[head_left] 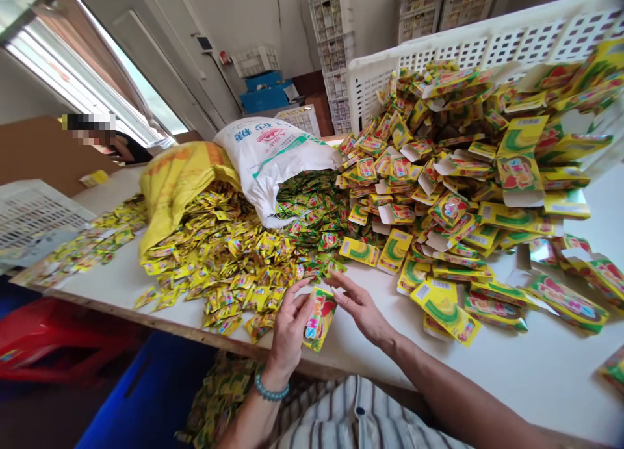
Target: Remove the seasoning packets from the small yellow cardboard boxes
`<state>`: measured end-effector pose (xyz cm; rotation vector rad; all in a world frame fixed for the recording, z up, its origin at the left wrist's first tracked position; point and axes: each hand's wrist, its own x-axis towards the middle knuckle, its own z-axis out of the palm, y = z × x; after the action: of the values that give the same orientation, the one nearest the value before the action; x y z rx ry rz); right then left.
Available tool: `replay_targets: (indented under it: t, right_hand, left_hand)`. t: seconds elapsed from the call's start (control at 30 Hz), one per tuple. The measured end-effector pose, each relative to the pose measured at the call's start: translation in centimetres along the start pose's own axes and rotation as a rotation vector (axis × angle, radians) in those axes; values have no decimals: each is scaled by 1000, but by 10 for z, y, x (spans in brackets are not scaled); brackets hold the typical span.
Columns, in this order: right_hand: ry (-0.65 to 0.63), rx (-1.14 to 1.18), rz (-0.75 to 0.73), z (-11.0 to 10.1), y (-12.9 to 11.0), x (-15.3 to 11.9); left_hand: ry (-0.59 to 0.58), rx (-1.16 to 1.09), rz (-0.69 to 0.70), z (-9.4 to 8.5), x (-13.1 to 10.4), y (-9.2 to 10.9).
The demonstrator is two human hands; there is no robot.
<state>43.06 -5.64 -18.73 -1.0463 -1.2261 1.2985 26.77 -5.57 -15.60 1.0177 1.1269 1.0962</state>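
Observation:
My left hand [291,329] is closed around a small yellow and green candy box [320,319], held upright just over the table's front edge. Red fruit and colourful lettering show on the box's face. At the box's upper right corner is my right hand [361,306], its fingers stretched out and apart, with the thumb close to the top edge. Whether that thumb presses on the box I cannot tell. Just beyond my hands lie a heap of yellow candy packets [244,260] and a heap of green candy packets [316,218].
A yellow sack [185,176] and a white sack [273,150] spill packets onto the table [351,364]. To the right, many boxes [404,254] pour from a white crate [375,78]. A blue bin [141,384] and red stool [58,345] stand below left. A person [129,149] sits far left.

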Motion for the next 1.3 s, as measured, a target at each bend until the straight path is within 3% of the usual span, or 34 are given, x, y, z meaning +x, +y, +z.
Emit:
replay_targets:
  t: [0.13, 0.27, 0.43, 0.67, 0.83, 1.0, 1.1, 1.17, 1.3]
  right_hand:
    - [101, -42, -59, 0, 0, 13]
    - [20, 144, 8, 0, -8, 14]
    - [-14, 144, 30, 1, -12, 2]
    - [35, 256, 141, 5, -22, -3]
    - [62, 349, 230, 2, -15, -1]
    - [19, 471, 280, -5, -12, 0]
    - [-21, 576, 337, -8, -17, 0]
    - [-48, 634, 364, -9, -21, 0]
    - [-50, 556, 328, -9, -21, 0]
  left_hand:
    - [-1, -16, 2, -5, -1, 1]
    - [12, -11, 12, -15, -3, -5]
    - [34, -5, 28, -26, -5, -10]
    - [79, 309, 243, -25, -7, -6]
    - [84, 542, 366, -22, -8, -10]
    - [115, 823, 643, -16, -8, -7]
    - [117, 878, 764, -12, -7, -2]
    - [117, 853, 728, -10, -7, 0]
    - [114, 617, 424, -5, -6, 0]
